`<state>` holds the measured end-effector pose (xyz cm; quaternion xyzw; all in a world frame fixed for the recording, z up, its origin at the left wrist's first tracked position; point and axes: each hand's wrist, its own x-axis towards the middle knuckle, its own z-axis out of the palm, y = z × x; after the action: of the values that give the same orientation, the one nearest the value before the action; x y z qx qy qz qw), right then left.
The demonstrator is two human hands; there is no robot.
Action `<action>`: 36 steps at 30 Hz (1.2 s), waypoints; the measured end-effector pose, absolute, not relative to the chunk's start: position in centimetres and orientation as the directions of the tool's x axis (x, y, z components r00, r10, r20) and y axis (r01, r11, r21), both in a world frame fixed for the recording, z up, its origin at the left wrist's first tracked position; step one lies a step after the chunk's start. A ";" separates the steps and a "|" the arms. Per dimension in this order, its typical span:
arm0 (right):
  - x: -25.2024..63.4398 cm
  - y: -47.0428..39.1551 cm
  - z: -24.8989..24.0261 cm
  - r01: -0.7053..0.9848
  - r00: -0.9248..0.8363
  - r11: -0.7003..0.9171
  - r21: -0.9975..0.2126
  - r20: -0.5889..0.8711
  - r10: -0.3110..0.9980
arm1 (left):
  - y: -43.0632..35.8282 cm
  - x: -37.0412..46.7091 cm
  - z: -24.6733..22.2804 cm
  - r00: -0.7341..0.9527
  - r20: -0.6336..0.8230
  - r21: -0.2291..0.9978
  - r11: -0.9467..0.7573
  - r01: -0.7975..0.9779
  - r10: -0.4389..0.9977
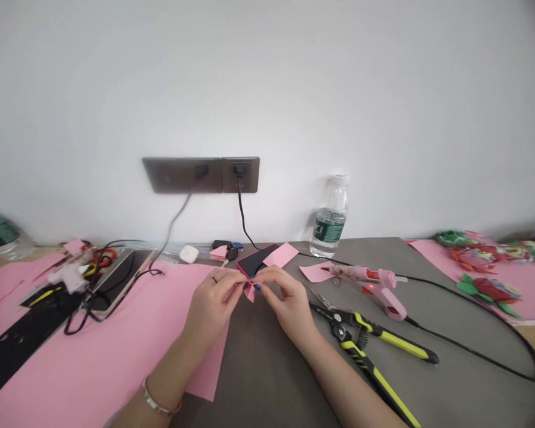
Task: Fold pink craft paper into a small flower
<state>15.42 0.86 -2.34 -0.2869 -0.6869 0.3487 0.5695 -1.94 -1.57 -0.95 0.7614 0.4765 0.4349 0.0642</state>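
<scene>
A small folded piece of pink paper (249, 292) is pinched between both hands, near the middle of the view. My left hand (214, 300) grips its left side with thumb and forefinger closed. From the right, my right hand (288, 299) holds the same piece between thumb and forefinger, and the fingertips of both hands nearly touch. Just behind the hands lie a dark phone with a red edge (258, 259) and a small pink paper rectangle (282, 255). Large pink sheets (138, 351) spread beneath and left of my left forearm.
Pliers with yellow-black handles (374, 368) and a pink glue gun (374, 279) with its looping cable lie right. A water bottle (329, 220) stands by the wall. Paper flowers (494, 288) lie far right; another phone (120, 279), cables and a second glue gun (69, 276) lie left.
</scene>
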 end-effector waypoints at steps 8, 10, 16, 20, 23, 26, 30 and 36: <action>15.5 0.9 -2.3 -0.083 -0.252 0.516 -0.853 0.519 0.817 | -1.5 -2.1 -0.7 0.156 0.573 0.562 -0.524 0.640 0.805; 15.4 1.0 -2.3 -0.087 -0.252 0.521 -0.849 0.525 0.813 | -1.4 -2.2 -0.7 0.176 0.583 0.536 -0.539 0.650 0.793; 15.5 1.0 -2.4 -0.022 -0.299 0.556 -0.831 0.536 0.790 | -1.5 -2.1 -0.5 0.174 0.583 0.527 -0.532 0.663 0.794; 15.5 0.8 -2.3 0.014 -0.303 0.555 -0.832 0.525 0.795 | -1.5 -2.1 -0.7 0.160 0.577 0.542 -0.521 0.659 0.801; 15.4 0.9 -2.4 0.036 -0.256 0.572 -0.820 0.545 0.798 | -1.4 -2.1 -0.8 0.130 0.576 0.550 -0.499 0.669 0.807; 15.3 1.0 -2.4 0.091 -0.147 0.599 -0.796 0.584 0.798 | -1.3 -2.1 -0.9 0.116 0.591 0.528 -0.492 0.692 0.798; 15.4 1.0 -2.4 0.159 -0.065 0.625 -0.764 0.623 0.779 | -1.4 -1.9 -1.0 0.088 0.606 0.512 -0.472 0.718 0.790; 15.2 0.6 -2.3 0.139 -0.210 0.655 -0.743 0.624 0.752 | -1.4 -1.9 -1.1 0.094 0.588 0.546 -0.480 0.687 0.803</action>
<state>15.20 0.63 -2.27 -0.3070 -0.7260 0.2796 0.5482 -1.86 -1.44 -1.09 0.7366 0.5058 0.4442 0.0657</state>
